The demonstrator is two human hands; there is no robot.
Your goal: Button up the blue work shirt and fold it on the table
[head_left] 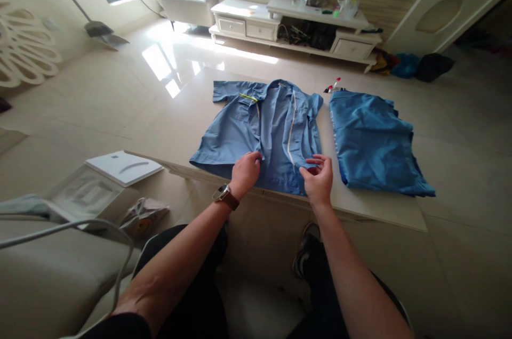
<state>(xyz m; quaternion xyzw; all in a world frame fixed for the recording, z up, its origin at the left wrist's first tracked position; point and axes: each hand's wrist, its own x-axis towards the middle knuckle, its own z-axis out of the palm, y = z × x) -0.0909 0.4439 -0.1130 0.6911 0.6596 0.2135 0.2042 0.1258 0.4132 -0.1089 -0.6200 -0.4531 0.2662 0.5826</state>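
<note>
A blue short-sleeved work shirt (pixel 264 131) lies spread face up on the low beige table (pixel 376 203), its collar pointing away from me. My left hand (pixel 245 171), with a brown watch on the wrist, is closed on the shirt's near hem at the left front panel. My right hand (pixel 319 176) pinches the hem at the right front panel, beside the white zip strip. To the right lies a folded pile of blue garments (pixel 374 142), apart from both hands.
A small red-and-white item (pixel 333 86) rests at the table's far edge. A white box (pixel 124 167) and a bag sit on the floor to my left, with a sofa (pixel 48 269) nearer. A white TV cabinet (pixel 292 27) stands along the far wall.
</note>
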